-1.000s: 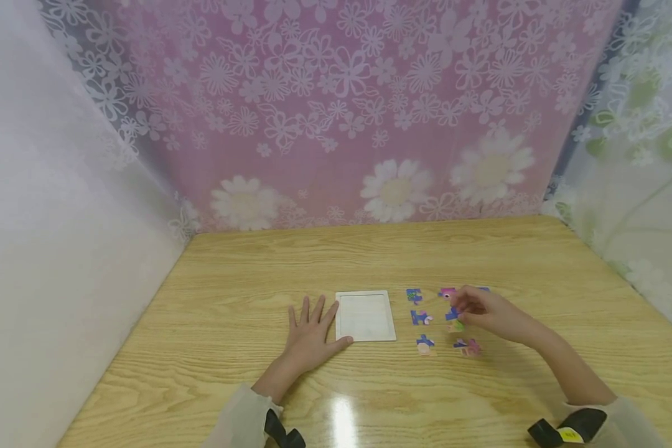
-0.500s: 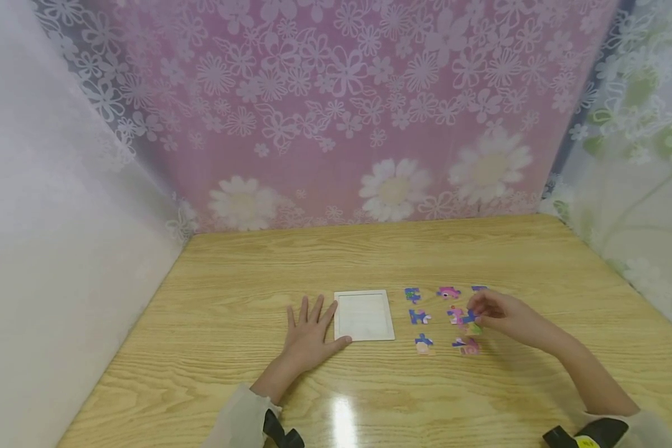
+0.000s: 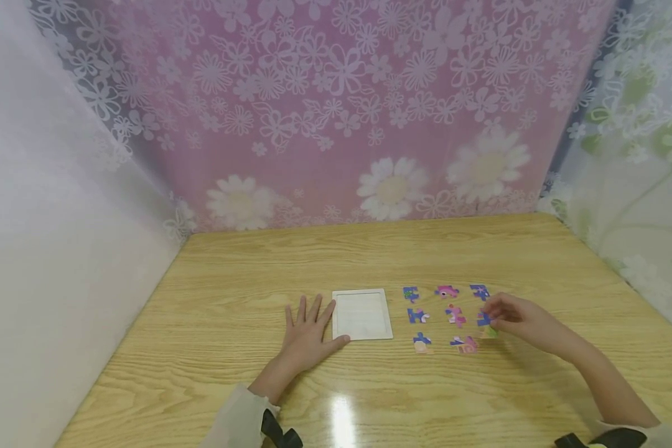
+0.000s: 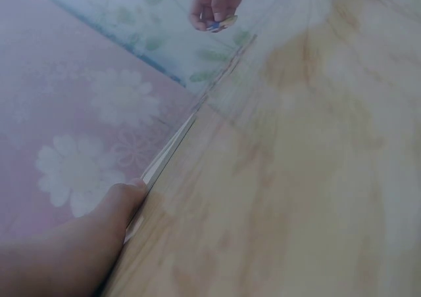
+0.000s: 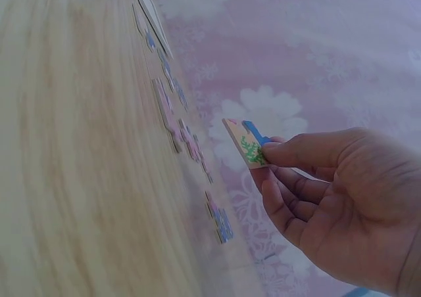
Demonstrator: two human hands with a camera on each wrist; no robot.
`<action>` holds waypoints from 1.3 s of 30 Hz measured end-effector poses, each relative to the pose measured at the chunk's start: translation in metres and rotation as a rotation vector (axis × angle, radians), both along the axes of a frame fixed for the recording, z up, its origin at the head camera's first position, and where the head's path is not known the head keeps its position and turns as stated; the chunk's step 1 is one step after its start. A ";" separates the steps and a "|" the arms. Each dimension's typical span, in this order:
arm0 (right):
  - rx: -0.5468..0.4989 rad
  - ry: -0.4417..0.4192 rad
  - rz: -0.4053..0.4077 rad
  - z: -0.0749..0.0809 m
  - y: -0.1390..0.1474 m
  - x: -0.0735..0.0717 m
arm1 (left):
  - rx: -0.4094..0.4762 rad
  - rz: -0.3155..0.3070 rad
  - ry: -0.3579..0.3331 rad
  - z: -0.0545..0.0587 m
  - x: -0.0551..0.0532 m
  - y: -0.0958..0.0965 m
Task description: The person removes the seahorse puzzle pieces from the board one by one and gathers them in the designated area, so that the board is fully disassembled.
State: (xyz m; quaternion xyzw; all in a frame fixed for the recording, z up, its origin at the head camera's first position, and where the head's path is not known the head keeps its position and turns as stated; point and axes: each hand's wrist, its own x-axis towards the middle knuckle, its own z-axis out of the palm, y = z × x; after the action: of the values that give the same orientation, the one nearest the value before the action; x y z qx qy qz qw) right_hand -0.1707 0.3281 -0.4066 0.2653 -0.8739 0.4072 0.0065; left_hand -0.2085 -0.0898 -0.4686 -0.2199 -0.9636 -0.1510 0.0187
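Observation:
Between thumb and fingers my right hand (image 3: 518,318) pinches a jigsaw puzzle piece (image 5: 245,142), blue and tan with a green plant print. In the right wrist view this piece is held up off the table. Fingers spread, my left hand (image 3: 307,339) lies on the table, its index finger and thumb at the left edge and lower corner of a square white puzzle tray (image 3: 385,318). Right of the tray lie several loose pieces, among them a pink one with an eye (image 3: 447,291), a starfish piece (image 3: 480,291) and a pink spiral piece (image 3: 466,345).
Other loose pieces include a blue and green one (image 3: 410,294) nearest the tray and a blue and tan one (image 3: 422,344) lower down. Flowered cloth (image 3: 313,124) hangs behind the wooden table (image 3: 229,274) and along its sides.
My right hand has moved right with the pinched puzzle piece, from over the middle column to below the starfish piece. The pink middle piece and the starfish piece are uncovered. My left hand stays put.

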 end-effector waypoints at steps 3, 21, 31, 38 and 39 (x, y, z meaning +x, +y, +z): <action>0.005 -0.001 -0.013 -0.001 0.006 0.002 | 0.003 -0.001 0.000 0.000 0.000 0.000; 0.019 -0.074 -0.067 -0.015 0.023 0.012 | -0.010 0.002 -0.001 0.003 0.001 0.000; 0.001 -0.091 -0.077 -0.027 0.032 0.010 | -0.004 0.002 0.002 0.002 0.002 0.000; 0.046 -0.108 -0.116 -0.025 0.029 0.013 | -0.017 0.013 0.001 -0.001 0.000 0.000; 0.055 -0.105 -0.121 -0.025 0.029 0.013 | -0.021 0.014 0.000 -0.001 0.000 0.000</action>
State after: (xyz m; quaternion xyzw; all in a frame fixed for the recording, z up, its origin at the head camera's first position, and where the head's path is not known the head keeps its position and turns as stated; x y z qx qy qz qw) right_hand -0.1576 0.3567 -0.4317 0.1905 -0.8984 0.3952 -0.0221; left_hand -0.2089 -0.0894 -0.4695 -0.2135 -0.9666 -0.1408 0.0174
